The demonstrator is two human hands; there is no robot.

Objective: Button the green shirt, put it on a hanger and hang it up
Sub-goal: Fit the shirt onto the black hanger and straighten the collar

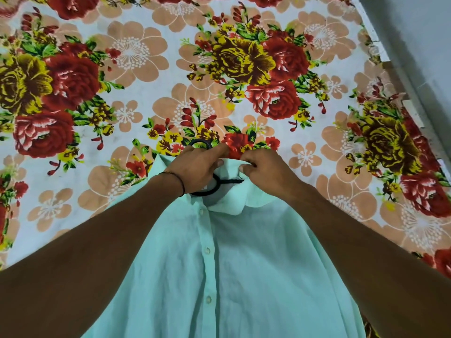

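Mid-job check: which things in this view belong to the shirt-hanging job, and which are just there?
Part of the job:
- green shirt, front buttoned, lying flat
- black hanger, inside the collar, hook poking out past it
- left hand and right hand, both at the collar

Just there:
- floral bedsheet under the shirt
- thread bracelet on the left wrist
- wall at upper right

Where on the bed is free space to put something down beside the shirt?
The floral sheet lies bare beyond the collar, and left and right of the forearms. It is crowded at the collar: both hands, left and right, and the black hanger meet there.
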